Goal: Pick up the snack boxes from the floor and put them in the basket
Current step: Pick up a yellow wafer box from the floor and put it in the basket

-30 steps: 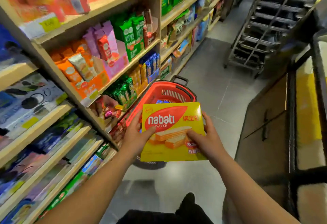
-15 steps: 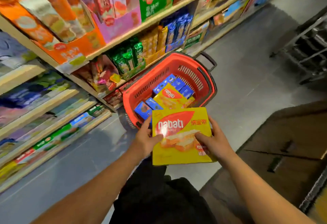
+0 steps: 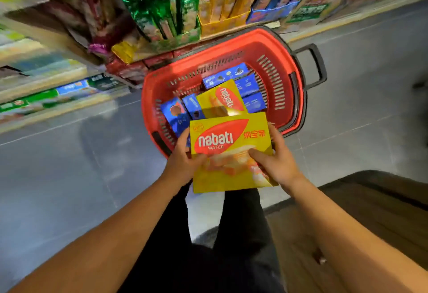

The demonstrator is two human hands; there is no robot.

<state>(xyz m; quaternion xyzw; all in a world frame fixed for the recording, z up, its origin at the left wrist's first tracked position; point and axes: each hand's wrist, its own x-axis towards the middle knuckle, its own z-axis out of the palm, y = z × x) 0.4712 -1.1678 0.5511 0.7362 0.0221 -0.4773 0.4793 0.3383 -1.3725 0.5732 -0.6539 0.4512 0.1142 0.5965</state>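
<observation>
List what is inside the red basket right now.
Inside the red basket: a yellow Nabati box lying over several blue snack boxes. The held Nabati box covers the near corner; anything beneath the boxes is hidden.

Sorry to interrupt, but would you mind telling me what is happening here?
A person holds a flat yellow cardboard wafer box with both hands, the left hand at its left edge and the right hand at its right, over the near rim of a red plastic shopping basket standing on the grey floor. Another yellow wafer box and several blue snack boxes already lie inside.
</observation>
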